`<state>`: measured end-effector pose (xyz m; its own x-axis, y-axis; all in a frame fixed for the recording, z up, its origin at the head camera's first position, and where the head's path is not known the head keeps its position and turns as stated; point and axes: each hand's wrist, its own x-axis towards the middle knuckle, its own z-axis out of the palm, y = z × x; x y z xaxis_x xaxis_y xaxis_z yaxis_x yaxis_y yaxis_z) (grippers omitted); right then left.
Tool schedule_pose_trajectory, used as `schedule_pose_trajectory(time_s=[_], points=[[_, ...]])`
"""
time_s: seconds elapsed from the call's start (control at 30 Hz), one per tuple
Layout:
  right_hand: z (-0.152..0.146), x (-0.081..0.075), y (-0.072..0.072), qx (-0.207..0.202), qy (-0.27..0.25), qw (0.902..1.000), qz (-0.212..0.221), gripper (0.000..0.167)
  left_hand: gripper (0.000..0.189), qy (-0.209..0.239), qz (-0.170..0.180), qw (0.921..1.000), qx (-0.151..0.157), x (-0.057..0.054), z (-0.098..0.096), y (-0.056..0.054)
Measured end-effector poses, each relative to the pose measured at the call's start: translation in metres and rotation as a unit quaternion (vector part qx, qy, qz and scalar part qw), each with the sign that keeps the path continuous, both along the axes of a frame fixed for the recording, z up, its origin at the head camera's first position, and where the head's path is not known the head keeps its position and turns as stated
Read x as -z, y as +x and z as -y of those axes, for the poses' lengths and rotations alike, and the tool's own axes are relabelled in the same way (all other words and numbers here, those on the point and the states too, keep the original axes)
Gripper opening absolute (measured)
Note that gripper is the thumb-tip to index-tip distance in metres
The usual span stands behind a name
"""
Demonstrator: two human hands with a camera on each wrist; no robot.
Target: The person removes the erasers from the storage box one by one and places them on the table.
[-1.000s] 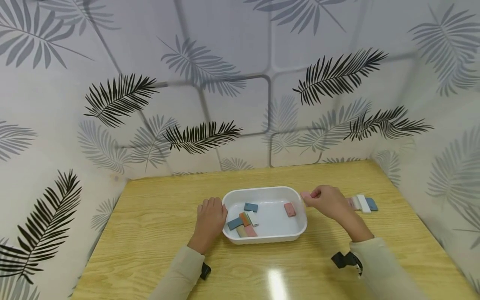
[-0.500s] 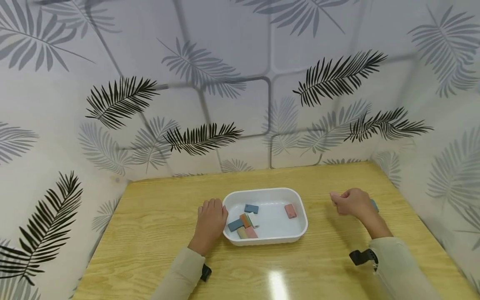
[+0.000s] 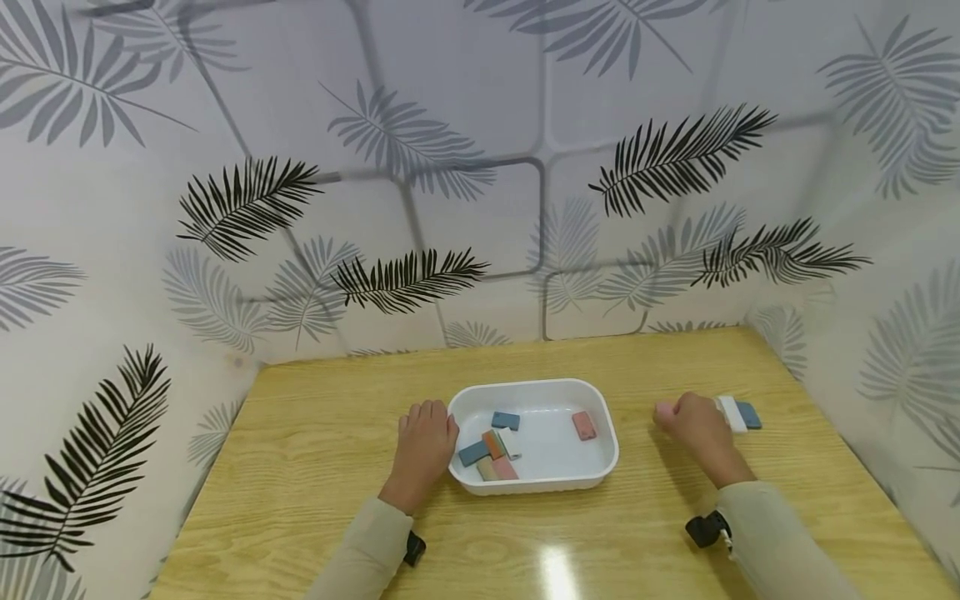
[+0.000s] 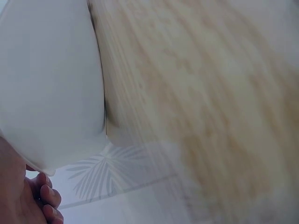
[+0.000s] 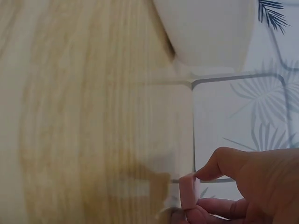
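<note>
Head view: curled hands [image 3: 425,446] [image 3: 696,427] hold tray [image 3: 532,486], pink block [image 5: 188,192]

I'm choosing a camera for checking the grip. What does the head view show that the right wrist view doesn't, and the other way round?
Only the head view: the left hand at the tray, the blocks inside it, and the white piece and blue piece beside the right hand.

Only the right wrist view: the thumb and fingers plainly pinching opposite ends of the pink block.

Both: the right hand, the pink block, the tray's outside, the table and the patterned wall.
</note>
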<state>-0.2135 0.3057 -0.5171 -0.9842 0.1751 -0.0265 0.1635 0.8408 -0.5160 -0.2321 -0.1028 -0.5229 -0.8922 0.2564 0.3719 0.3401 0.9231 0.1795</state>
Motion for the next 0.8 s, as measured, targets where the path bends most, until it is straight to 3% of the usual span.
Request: schedule_pose_trajectory(time_s=[0.13, 0.37, 0.63, 0.8], points=[[0.003, 0.005, -0.001, 0.002, 0.024, 0.9997, -0.001, 0.035, 0.021, 0.001, 0.000, 1.0000, 0.000, 0.001, 0.000, -0.001], [0.008, 0.007, 0.001, -0.007, 0.065, 0.9969, -0.043, 0.036, 0.021, -0.003, 0.019, 0.9998, -0.007, 0.000, 0.000, -0.002], [0.010, 0.006, 0.000, -0.009, 0.065, 0.9959, -0.062, 0.032, 0.021, -0.001, 0.027, 0.9996, -0.010, 0.000, 0.000, -0.003], [0.019, -0.006, 0.001, -0.028, 0.047, 0.9952, -0.082, 0.033, 0.021, -0.006, 0.040, 0.9991, -0.013, 0.002, 0.000, -0.004]])
